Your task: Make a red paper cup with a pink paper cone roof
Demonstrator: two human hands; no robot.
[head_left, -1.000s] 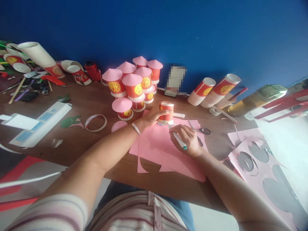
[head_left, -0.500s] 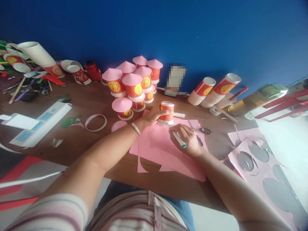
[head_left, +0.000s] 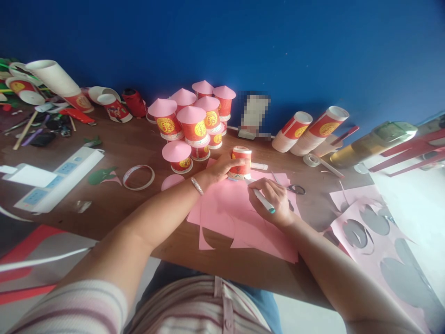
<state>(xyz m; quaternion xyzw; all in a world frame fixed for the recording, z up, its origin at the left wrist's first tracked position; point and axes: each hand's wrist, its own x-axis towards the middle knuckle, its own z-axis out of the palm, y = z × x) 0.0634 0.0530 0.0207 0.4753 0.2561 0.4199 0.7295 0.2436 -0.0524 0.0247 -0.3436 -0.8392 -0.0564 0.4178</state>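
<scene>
My left hand (head_left: 224, 166) is closed round a red paper cup (head_left: 239, 172) that stands on the pink paper sheets (head_left: 222, 204). Small drawn marks show along the cup's pale lower band. In my right hand (head_left: 273, 199) is a white marker pen (head_left: 263, 200) with a green end; its tip points at the cup's lower right side, and I cannot tell whether it touches. Behind the cup lies a white pen cap or second marker (head_left: 259, 166). Scissors (head_left: 296, 189) rest beside my right hand, partly hidden by it.
Several red cups with pink cone tops (head_left: 193, 125) stand at the back. Stacked paper cups (head_left: 321, 132) and a tape roll (head_left: 312, 160) are to the right. A power strip (head_left: 62, 176) and a cardboard ring (head_left: 138, 177) lie left. Cut pink paper (head_left: 342, 227) covers the right edge.
My right hand has moved slightly right with the marker, and its tip is a little farther from the cup. My left hand and the cup have stayed in place.
</scene>
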